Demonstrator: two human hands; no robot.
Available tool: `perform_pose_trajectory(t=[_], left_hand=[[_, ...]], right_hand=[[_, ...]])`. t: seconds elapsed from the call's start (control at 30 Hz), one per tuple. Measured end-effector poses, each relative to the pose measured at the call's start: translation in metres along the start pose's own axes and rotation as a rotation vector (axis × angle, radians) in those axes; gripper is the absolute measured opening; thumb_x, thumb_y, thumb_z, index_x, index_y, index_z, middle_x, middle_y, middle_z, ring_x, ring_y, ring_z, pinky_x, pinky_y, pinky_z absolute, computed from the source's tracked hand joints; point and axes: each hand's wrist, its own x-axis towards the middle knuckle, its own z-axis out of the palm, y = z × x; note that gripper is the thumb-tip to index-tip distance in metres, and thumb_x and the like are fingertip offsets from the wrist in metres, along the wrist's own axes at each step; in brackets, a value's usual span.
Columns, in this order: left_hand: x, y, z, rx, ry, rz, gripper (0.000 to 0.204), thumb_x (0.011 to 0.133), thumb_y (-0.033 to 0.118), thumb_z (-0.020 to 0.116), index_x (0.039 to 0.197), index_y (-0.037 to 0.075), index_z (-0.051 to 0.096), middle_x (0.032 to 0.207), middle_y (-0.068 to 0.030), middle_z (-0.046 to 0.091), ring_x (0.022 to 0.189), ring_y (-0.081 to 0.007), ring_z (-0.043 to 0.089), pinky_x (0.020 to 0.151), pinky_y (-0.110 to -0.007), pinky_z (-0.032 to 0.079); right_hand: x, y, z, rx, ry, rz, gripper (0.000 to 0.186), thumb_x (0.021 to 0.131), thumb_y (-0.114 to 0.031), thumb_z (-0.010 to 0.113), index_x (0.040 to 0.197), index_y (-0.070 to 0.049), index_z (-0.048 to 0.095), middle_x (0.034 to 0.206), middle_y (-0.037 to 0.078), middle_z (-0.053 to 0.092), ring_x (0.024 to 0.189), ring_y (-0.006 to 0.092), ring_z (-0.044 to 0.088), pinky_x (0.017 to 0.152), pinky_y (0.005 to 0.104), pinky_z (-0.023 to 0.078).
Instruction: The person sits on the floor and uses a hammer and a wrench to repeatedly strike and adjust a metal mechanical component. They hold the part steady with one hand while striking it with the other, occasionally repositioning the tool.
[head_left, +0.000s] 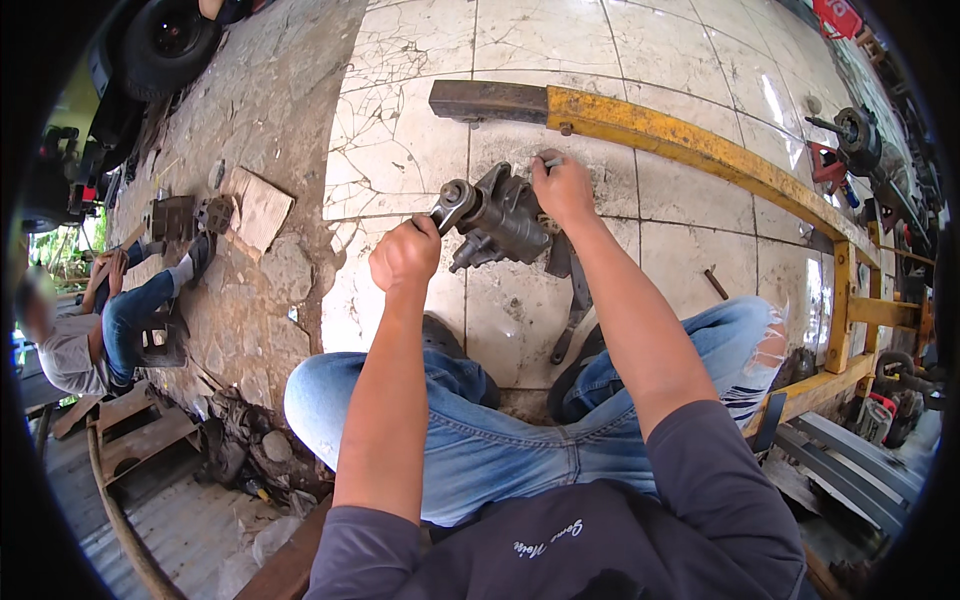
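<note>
A greasy dark metal gearbox housing [515, 228] rests on the tiles between my feet. My left hand [404, 254] is closed round the handle of a ring-ended wrench [449, 207], whose ring sits round the round end of the housing's shaft. Beyond the housing's right side, my right hand [563, 187] is closed on a small grey metal piece [552, 162]; most of it is hidden by my fingers. A long dark metal tool [577, 305] with a hole in its end lies on the floor beside my right foot, partly behind the housing and my forearm.
A yellow steel frame [690, 145] with a dark end piece stretches across the far side and down the right. A short rusty bolt [716, 284] lies on the tiles. At left are flattened cardboard [262, 210] and a seated person [75, 340]; a dark mechanical part [856, 138] stands far right.
</note>
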Motion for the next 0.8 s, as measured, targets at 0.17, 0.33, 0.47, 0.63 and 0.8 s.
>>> perform_pose_trajectory(t=[0.17,0.33,0.47,0.63,0.8], left_hand=[[-0.001,0.001,-0.001,0.0,-0.006,-0.006,0.055,0.095,0.041,0.035,0.085,0.005,0.076,0.088,-0.0204,0.071,0.086,-0.0359,0.069,0.08,-0.043,0.053],[0.0,-0.001,-0.001,-0.003,0.007,-0.011,0.055,0.095,0.041,0.035,0.084,0.005,0.076,0.087,-0.0201,0.071,0.086,-0.0356,0.069,0.08,-0.043,0.053],[0.0,0.002,-0.002,0.008,-0.001,-0.001,0.055,0.095,0.041,0.035,0.084,0.005,0.076,0.088,-0.0201,0.072,0.086,-0.0357,0.069,0.08,-0.043,0.053],[-0.001,0.001,-0.002,0.003,-0.028,-0.017,0.056,0.095,0.042,0.034,0.087,0.006,0.076,0.089,-0.0198,0.072,0.087,-0.0356,0.069,0.081,-0.043,0.053],[-0.001,0.0,-0.001,0.012,-0.035,-0.026,0.056,0.095,0.043,0.034,0.088,0.006,0.076,0.091,-0.0197,0.072,0.088,-0.0357,0.069,0.081,-0.043,0.053]], right_hand=[[-0.003,0.011,0.001,0.05,0.015,-0.034,0.026,0.089,-0.027,0.06,0.092,-0.005,0.072,0.08,0.023,0.069,0.082,0.0414,0.067,0.079,0.0452,0.052],[-0.009,0.003,-0.004,0.201,-0.082,0.109,0.025,0.089,-0.028,0.061,0.093,-0.007,0.072,0.077,0.018,0.07,0.077,0.0361,0.069,0.075,0.0423,0.053],[-0.002,0.008,-0.001,-0.019,0.123,-0.048,0.024,0.09,-0.028,0.061,0.095,-0.006,0.072,0.074,0.015,0.071,0.072,0.0324,0.07,0.072,0.041,0.053],[-0.004,0.023,-0.001,0.074,0.112,-0.008,0.026,0.091,-0.027,0.061,0.091,-0.003,0.071,0.071,0.014,0.07,0.067,0.0285,0.07,0.066,0.0399,0.052],[-0.015,0.018,-0.008,0.463,-0.113,0.244,0.024,0.095,-0.023,0.061,0.102,0.0,0.068,0.076,0.007,0.07,0.064,0.0137,0.069,0.055,0.0287,0.05]])
